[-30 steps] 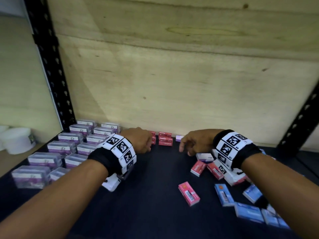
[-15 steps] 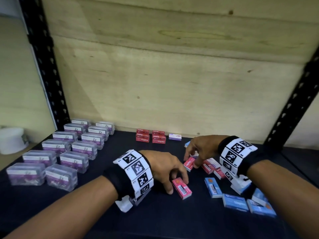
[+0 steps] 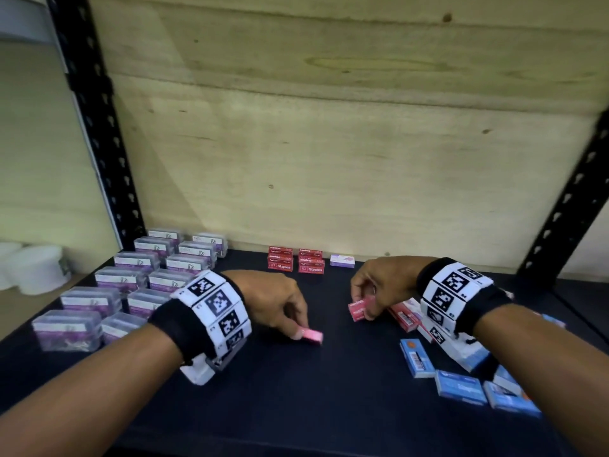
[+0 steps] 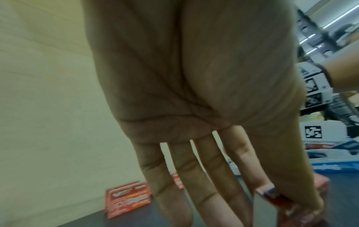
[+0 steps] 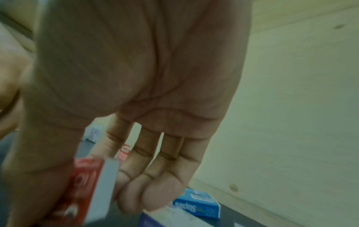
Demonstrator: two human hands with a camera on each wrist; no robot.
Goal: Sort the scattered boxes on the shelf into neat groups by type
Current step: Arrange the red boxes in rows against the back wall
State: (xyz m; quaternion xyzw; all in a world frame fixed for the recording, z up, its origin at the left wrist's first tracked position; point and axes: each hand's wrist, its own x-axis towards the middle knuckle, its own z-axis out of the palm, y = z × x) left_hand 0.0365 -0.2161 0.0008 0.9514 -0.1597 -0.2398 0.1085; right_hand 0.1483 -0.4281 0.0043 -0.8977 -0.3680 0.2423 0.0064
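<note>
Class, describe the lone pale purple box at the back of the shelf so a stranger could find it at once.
Look along the wooden back panel to the red staples boxes grouped at its foot. Just right of them lies the pale purple box, alone, the only lilac carton there.

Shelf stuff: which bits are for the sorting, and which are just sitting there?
For the sorting:
red boxes, one pinched in each hand
red stacks
blue boxes
clear boxes
purple box

Just sitting there:
white tubs

Dim, greenish light; blurred wrist views
</note>
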